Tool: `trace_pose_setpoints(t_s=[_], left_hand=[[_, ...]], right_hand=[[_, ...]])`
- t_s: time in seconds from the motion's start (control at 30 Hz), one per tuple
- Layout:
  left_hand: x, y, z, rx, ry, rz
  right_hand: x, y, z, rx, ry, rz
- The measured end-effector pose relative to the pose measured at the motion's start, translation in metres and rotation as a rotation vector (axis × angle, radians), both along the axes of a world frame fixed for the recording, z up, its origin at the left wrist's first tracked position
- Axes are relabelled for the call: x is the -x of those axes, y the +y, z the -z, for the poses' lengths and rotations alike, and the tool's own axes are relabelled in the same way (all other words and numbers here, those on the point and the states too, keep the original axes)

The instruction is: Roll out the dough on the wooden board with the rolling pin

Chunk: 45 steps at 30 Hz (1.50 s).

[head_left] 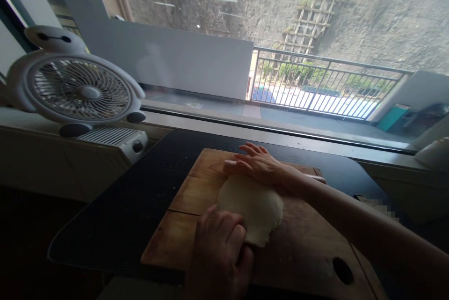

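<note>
A flattened round of pale dough (250, 206) with a ragged right edge lies on a wooden cutting board (189, 187). Across its far edge is a rolling pin (316, 178), of which only the two ends show. My right hand (261, 166) lies over the pin's middle, palm down, its fingers stretched out past it. At the near left edge of the dough, my left hand (220, 248) is closed, with curled fingers and thumb pinching the dough's rim. Part of that rim is hidden under the fingers.
The board rests on a black table (129, 215) beside a window ledge (224, 124). A white fan (87, 91) stands on a white slatted unit (122, 141) at left. The board has a dark oval hole (343, 270) near its front right corner.
</note>
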<state>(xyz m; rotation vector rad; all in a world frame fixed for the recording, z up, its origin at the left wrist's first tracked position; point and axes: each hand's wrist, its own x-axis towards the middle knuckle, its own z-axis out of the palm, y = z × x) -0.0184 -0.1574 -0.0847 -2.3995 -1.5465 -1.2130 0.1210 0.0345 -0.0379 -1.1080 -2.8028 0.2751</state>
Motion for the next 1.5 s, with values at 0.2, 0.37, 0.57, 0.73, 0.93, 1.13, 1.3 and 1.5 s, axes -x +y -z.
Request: trace_pose_setpoints(t_s=[0.2,0.37,0.57,0.73,0.93,1.13,1.3,1.5], left_hand=[[0.000,0.001,0.002,-0.001,-0.021,-0.003],[0.000,0.003,0.004,0.011,-0.004,0.007],[0.014,0.005,-0.011,0.072,0.036,0.046],[0.038,0.011,-0.018,0.159,-0.053,0.065],[0.036,0.018,-0.014,0.232,-0.122,0.121],[0.035,0.019,-0.012,0.149,-0.059,0.085],[0.037,0.019,-0.009,0.093,-0.030,0.017],[0.035,0.018,-0.009,0.088,0.003,-0.007]], right_hand=[[0.007,0.006,0.001,-0.002,-0.011,0.018],[0.010,-0.020,0.003,-0.188,0.034,-0.081],[0.012,0.012,0.001,-0.263,-0.099,0.213],[-0.039,-0.017,0.004,-0.279,-0.069,0.263],[-0.073,-0.038,0.011,-0.175,-0.018,0.285],[-0.032,-0.018,0.000,-0.105,0.027,0.334],[-0.025,-0.063,0.001,-0.093,0.019,0.169],[-0.011,-0.029,0.001,-0.038,-0.024,0.336]])
